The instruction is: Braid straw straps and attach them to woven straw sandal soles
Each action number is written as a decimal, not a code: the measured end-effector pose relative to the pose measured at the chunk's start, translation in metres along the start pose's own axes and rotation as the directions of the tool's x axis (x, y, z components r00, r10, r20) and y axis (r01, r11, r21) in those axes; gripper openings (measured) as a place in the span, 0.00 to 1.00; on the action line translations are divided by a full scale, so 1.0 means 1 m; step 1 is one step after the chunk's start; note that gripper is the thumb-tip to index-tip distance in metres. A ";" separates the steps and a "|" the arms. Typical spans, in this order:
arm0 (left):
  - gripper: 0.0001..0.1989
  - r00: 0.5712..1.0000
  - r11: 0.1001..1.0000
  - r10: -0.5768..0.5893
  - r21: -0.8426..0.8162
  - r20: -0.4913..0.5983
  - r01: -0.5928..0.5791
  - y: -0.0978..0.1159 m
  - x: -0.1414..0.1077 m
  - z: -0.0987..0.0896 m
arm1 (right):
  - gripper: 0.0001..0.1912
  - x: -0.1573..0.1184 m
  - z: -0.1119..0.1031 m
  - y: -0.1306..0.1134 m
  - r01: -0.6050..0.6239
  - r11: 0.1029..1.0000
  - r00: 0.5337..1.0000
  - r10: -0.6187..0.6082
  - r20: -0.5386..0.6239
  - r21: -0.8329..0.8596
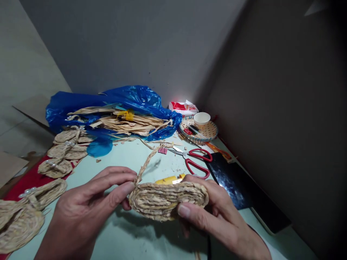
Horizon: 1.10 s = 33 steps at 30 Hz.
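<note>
Between my hands, above the table, is an oval coil of braided straw [165, 200], shaped like a small sandal sole. A loose braid [148, 162] rises from its left end and leans toward the back. My left hand [108, 198] pinches the spot where that braid meets the coil, thumb and fingers together. Around the coil's right end my right hand [208, 206] is closed, its thumb on the near face and its fingers behind. Just behind the coil lies a yellow object [166, 180], partly hidden. Red-handled scissors [196, 155] rest with blades apart beyond it.
A blue plastic bag [135, 94] with bundled straw strips [130, 124] lies at the back. Several woven straw sandals [55, 168] line the left edge. A woven basket [213, 135] carries a white bowl [202, 118]. Dark flat devices [230, 184] lie at right, near the wall.
</note>
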<state>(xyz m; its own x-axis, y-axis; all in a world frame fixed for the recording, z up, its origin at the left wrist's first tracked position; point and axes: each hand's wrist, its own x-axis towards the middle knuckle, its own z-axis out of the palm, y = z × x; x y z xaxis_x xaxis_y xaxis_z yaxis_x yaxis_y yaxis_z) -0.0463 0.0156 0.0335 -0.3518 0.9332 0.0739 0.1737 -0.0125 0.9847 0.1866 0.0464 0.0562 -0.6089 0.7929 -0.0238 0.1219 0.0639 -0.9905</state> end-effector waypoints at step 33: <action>0.18 0.658 0.855 -0.326 -0.085 0.679 0.511 0.016 -0.005 0.005 | 0.10 0.002 -0.035 0.001 0.181 0.983 0.931 -0.162 0.328 -0.028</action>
<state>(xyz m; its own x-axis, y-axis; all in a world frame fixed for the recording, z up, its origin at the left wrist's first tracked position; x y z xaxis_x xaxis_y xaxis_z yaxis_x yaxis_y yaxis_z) -0.0374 0.0122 0.0477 0.3360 0.8620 -0.3796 -0.1093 0.4360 0.8933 0.2131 0.0696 0.0598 -0.8433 0.5291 0.0938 0.0317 0.2233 -0.9742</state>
